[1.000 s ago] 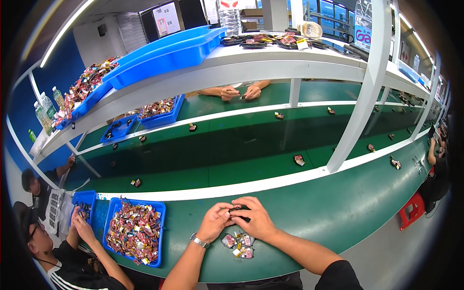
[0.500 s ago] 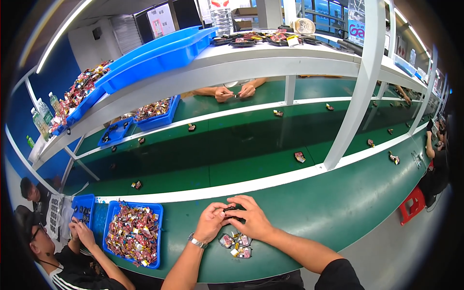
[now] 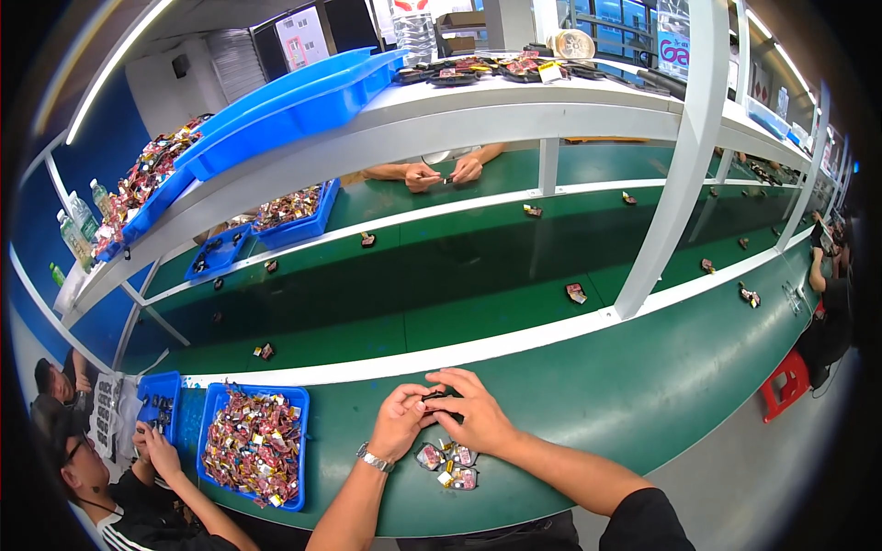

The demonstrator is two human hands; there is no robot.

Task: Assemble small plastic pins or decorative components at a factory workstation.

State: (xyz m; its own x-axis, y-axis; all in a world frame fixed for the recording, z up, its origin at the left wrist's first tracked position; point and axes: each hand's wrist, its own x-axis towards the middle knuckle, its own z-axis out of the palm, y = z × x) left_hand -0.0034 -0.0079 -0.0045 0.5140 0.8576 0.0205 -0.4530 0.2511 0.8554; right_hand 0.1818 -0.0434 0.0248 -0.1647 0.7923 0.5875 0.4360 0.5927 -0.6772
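Note:
Close together over the green bench, my left hand (image 3: 397, 424) and my right hand (image 3: 481, 419) are both closed on a small black plastic part (image 3: 435, 399). Fingers cover most of it, so its exact kind does not show. Thumbs and fingertips of both hands meet around it. Just below, between my wrists, lies a small group of electronic assemblies (image 3: 462, 477), with reddish boards, yellow and white bits and black casings. Neither hand touches them. A metal watch is on my left wrist.
A blue tray (image 3: 304, 441) heaped with reddish boards stands left of my hands, beside a smaller blue bin (image 3: 161, 381) of black parts. A co-worker sits there. Beyond a white rail (image 3: 367, 362), a green conveyor (image 3: 441, 321) carries scattered assemblies. White posts (image 3: 671, 211) support an overhead shelf.
Assemblies on the conveyor have shifted slightly to the right. My hands stay nearly in place around the black part, with only slight finger movement. The view has tilted a little.

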